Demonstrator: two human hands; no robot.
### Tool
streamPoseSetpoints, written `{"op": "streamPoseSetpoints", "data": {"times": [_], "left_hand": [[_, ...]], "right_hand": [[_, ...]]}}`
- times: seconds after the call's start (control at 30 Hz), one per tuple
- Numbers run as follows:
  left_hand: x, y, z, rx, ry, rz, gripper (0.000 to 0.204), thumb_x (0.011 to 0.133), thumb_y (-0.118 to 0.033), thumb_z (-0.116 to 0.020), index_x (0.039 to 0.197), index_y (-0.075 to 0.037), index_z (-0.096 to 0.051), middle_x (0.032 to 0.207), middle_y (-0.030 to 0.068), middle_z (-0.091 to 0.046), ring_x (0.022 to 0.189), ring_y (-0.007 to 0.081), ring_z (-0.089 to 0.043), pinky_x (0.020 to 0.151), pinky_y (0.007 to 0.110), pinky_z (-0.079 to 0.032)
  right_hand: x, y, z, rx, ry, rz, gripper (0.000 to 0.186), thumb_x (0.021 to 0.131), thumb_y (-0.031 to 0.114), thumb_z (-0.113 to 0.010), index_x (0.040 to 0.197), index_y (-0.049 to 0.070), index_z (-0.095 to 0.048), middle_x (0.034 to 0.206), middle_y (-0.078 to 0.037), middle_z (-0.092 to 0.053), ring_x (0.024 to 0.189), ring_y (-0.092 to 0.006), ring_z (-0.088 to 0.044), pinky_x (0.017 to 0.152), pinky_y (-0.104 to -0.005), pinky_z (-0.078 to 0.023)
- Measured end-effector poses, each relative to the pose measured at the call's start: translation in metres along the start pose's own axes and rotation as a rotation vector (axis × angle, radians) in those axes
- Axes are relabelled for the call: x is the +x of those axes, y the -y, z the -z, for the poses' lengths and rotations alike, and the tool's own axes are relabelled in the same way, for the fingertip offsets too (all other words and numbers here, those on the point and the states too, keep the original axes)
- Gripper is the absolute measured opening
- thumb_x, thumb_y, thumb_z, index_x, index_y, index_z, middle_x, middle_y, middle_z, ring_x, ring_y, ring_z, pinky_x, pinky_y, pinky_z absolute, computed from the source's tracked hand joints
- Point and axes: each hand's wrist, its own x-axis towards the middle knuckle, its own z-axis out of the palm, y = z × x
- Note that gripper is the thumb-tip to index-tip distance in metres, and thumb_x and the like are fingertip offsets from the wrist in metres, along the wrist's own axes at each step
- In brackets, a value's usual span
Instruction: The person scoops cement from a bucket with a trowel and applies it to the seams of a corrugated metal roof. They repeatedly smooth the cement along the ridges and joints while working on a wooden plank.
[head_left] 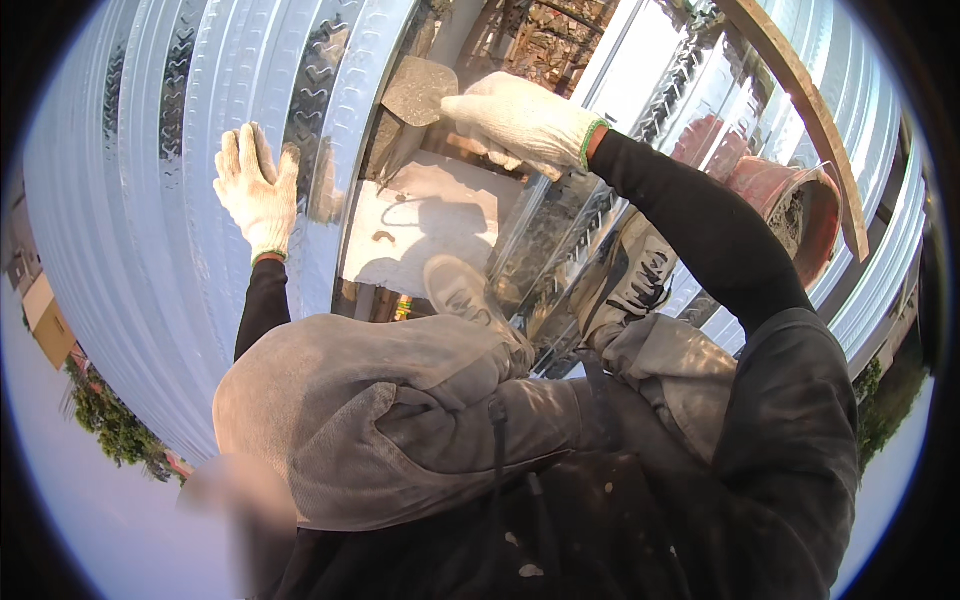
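Note:
My left hand (257, 190), in a cream knitted glove with a green cuff, rests spread on the shiny ribbed metal decking (215, 290). My right hand (525, 122), gloved alike, is wrapped round the handle of a trowel (420, 92). The trowel's mortar-dusted blade points left, over the edge of an opening in the decking. Most of its handle is hidden by the glove. Just below the blade, a pale flat slab (430, 205) lies in the opening, with shadows across it.
A reddish bucket (800, 210) with grey residue inside lies tilted at the right. A curved-looking wooden plank (800, 90) runs beside it. My shoes (465, 290) stand by the opening. Brown debris (545, 45) shows below through the gap at the top.

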Motion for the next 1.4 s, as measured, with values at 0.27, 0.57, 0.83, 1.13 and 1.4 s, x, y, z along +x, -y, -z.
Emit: {"op": "streamPoseSetpoints", "data": {"times": [0.27,0.57,0.83,1.13,1.4], "left_hand": [[0.002,0.004,-0.005,0.017,-0.014,-0.015,0.079,0.096,-0.045,-0.085,0.160,-0.005,-0.062,0.170,0.0206,-0.054,0.151,0.0430,-0.052,0.121,0.060,-0.041],[0.008,-0.006,0.002,-0.003,-0.015,-0.027,0.074,0.097,-0.041,-0.084,0.157,-0.004,-0.063,0.166,0.0196,-0.056,0.147,0.0420,-0.054,0.115,0.059,-0.044],[0.011,-0.013,0.001,-0.042,0.000,-0.053,0.072,0.099,-0.037,-0.083,0.158,-0.003,-0.061,0.164,0.0190,-0.056,0.148,0.0418,-0.053,0.119,0.059,-0.043],[0.003,0.003,-0.008,-0.087,0.027,-0.022,0.076,0.103,-0.037,-0.079,0.166,-0.001,-0.055,0.175,0.0272,-0.049,0.160,0.0454,-0.046,0.128,0.058,-0.038],[0.008,0.027,-0.021,0.077,0.061,-0.018,0.078,0.105,-0.042,-0.077,0.171,-0.009,-0.052,0.177,0.0218,-0.047,0.163,0.0410,-0.043,0.130,0.058,-0.036]], "right_hand": [[0.018,0.015,-0.028,-0.549,-0.120,0.128,0.064,0.115,0.056,-0.054,0.120,-0.002,-0.081,0.116,-0.028,-0.079,0.111,-0.0454,-0.077,0.101,-0.0525,-0.060],[0.024,0.003,0.067,-0.095,-0.604,0.190,0.056,0.114,0.046,-0.055,0.099,-0.002,-0.078,0.087,-0.019,-0.078,0.072,-0.0288,-0.076,0.069,-0.0430,-0.061],[0.016,-0.011,-0.032,0.782,-0.619,-0.001,0.049,0.118,0.047,-0.056,0.114,0.000,-0.069,0.092,-0.008,-0.073,0.068,-0.0152,-0.067,0.065,-0.0342,-0.058],[-0.129,0.002,0.109,-0.007,-0.593,0.109,0.043,0.114,0.042,-0.066,0.108,0.001,-0.076,0.081,-0.008,-0.071,0.066,-0.0203,-0.070,0.062,-0.0391,-0.057],[-0.393,-0.044,0.181,-0.849,-0.836,-0.272,0.037,0.111,0.035,-0.070,0.119,0.000,-0.079,0.086,-0.014,-0.073,0.072,-0.0205,-0.073,0.076,-0.0402,-0.064]]}}
